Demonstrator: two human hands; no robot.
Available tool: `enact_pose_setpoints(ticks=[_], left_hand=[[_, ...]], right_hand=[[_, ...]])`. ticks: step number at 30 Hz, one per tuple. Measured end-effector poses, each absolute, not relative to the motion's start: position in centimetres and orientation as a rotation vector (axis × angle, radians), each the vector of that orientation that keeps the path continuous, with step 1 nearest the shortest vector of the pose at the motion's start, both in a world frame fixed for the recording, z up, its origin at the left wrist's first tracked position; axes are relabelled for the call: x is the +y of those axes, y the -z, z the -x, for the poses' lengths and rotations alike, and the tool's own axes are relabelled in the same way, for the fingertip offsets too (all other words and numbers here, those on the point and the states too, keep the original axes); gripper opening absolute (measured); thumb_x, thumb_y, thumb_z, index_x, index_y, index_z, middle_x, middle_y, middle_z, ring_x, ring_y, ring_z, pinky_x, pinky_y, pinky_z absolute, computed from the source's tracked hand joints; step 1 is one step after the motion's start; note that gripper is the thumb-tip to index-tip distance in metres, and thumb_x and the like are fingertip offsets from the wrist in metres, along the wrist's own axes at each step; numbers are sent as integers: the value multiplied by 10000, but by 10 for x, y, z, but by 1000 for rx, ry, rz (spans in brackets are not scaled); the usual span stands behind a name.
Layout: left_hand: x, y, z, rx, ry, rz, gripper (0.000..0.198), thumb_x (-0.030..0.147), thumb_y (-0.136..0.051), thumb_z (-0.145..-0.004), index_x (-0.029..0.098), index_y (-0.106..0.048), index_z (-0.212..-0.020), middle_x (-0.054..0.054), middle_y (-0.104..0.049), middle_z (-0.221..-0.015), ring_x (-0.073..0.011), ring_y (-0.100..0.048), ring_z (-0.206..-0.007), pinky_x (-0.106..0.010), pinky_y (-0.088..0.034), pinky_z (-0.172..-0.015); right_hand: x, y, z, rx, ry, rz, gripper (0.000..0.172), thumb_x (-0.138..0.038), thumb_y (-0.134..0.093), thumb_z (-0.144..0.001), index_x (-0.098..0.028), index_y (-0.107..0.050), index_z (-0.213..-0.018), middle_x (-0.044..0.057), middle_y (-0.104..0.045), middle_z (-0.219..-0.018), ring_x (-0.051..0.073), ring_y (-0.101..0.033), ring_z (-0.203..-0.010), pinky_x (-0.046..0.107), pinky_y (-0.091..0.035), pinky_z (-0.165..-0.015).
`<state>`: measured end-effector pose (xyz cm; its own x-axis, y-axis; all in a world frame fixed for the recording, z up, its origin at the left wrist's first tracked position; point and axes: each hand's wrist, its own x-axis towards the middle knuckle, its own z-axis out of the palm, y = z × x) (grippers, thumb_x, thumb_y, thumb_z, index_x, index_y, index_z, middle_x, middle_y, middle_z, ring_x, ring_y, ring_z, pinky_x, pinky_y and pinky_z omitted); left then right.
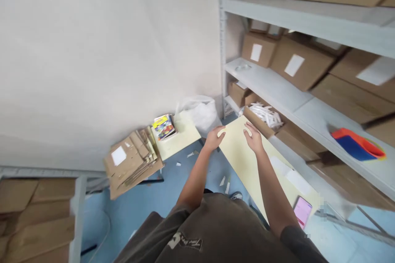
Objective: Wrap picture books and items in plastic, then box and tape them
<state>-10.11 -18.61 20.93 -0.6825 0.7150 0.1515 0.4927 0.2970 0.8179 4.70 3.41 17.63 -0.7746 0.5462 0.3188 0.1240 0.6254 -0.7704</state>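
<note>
Both arms reach forward over a pale yellow table point(237, 148). My left hand point(214, 137) is at the table's left edge, fingers apart and nothing in it. My right hand point(253, 137) hovers over or rests on the tabletop near its far right side, its fingers spread and holding nothing; I cannot tell whether it touches. Bare tabletop shows between the two hands. Closer to me on the same table lie white paper sheets point(298, 181) and a phone point(303, 211) with a lit pink screen.
A metal shelf point(265, 80) with cardboard boxes point(300, 63) runs along the right. An open box holds white pieces point(265, 115). At left, a low table point(182, 135) bears books point(164, 126) beside flattened cardboard point(129, 160). A white plastic bag point(202, 113) sits behind. Scraps point(222, 181) litter the blue floor.
</note>
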Motion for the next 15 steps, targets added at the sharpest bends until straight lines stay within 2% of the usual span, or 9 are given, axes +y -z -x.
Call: enact_pose_setpoints(ticks=[9, 15], left_hand=[[-366, -185, 234, 2498, -1544, -696, 377, 292, -635, -1026, 222, -717, -1387, -133, -697, -1454, -288, -671, -1320, -421, -629, -1002], [-474, -168, 316, 2612, -1638, -414, 378, 282, -673, -1007, 211, -732, -1373, -144, -712, -1430, -302, -656, -1348, -464, -574, -1117]], right_hand=[[-110, -188, 142, -2527, -1035, 221, 577, -457, -482, -1066, -196, -587, -1570, 149, -535, -1657, 295, -484, -1552, 517, -404, -1297], [-198, -174, 261, -2647, -1021, 45, 609, -425, -490, -1048, -183, -541, -1604, 154, -507, -1675, 290, -434, -1584, 521, -352, -1327]])
